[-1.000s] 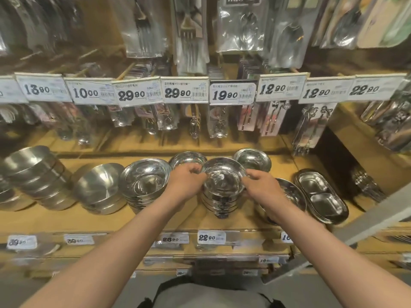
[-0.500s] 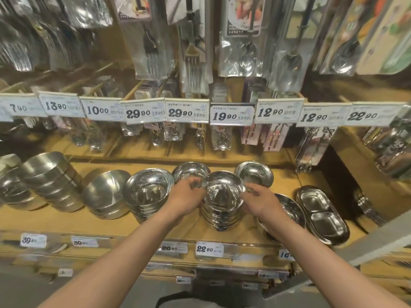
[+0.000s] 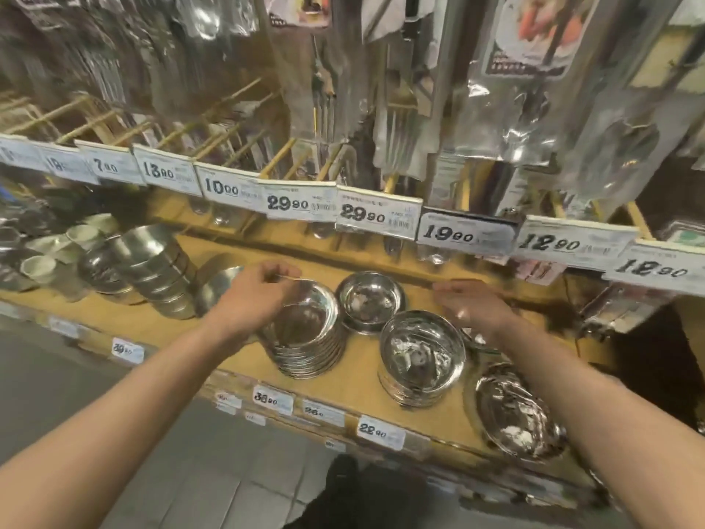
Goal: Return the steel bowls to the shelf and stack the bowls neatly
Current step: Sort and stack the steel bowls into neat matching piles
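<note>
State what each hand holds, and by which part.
Left hand pinches the far rim of the bowl stack. Right hand holds nothing, fingers straight above the shelf.

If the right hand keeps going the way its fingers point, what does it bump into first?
Probably the single steel bowl at the back; the right hand points left toward it, though blur makes depth uncertain.

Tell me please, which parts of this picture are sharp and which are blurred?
Head view: motion blur smears the right hand and the hanging cutlery packs; the 29.90 price tags stay readable; glare spots the steel bowls; wide-angle lens bends the shelf.
</note>
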`<state>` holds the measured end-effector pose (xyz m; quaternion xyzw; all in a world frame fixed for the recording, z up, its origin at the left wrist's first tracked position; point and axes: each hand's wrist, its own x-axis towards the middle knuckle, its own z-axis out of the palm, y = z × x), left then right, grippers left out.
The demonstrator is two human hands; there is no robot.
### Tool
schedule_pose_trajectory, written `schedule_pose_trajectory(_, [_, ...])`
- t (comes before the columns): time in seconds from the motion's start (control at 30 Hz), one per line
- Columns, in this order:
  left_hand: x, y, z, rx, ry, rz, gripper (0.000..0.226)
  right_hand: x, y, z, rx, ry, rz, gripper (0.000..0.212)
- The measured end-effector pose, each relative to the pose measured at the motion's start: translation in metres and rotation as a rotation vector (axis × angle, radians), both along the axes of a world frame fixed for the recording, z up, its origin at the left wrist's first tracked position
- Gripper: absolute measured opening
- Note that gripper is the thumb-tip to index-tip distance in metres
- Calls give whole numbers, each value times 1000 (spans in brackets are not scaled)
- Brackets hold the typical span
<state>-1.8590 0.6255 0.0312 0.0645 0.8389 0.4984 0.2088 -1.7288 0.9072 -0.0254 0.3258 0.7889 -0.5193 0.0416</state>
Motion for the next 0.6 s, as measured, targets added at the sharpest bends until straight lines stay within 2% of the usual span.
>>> schedule_pose_trajectory(0.07, [-5,-5,-6,6,-29,9,10,-28,-6,-6,54,-49,144,26])
schedule_pose_trajectory(0.17, [-10,-8,-18,-9,-34,29,13,-60,-9,-20,66,-146,205,41])
schedule_pose_trajectory(0.27, [-14,-9,-26,-8,-54,52,12,-80,-2,-38,126,-265,303,33])
schedule_pose_trajectory(0.37, [-16,-8,-28,-2,-63,62,12,-91,6,-59,185,-314,373,42])
schedule_pose_trajectory(0.5, [-18,-7,-26,-14,-80,52,13,-100,9,-77,153,-311,273,18])
schedule_pose_trajectory(0.6, [-20,-4,-23,-12,-92,60,14,-101,12,-83,123,-300,196,13])
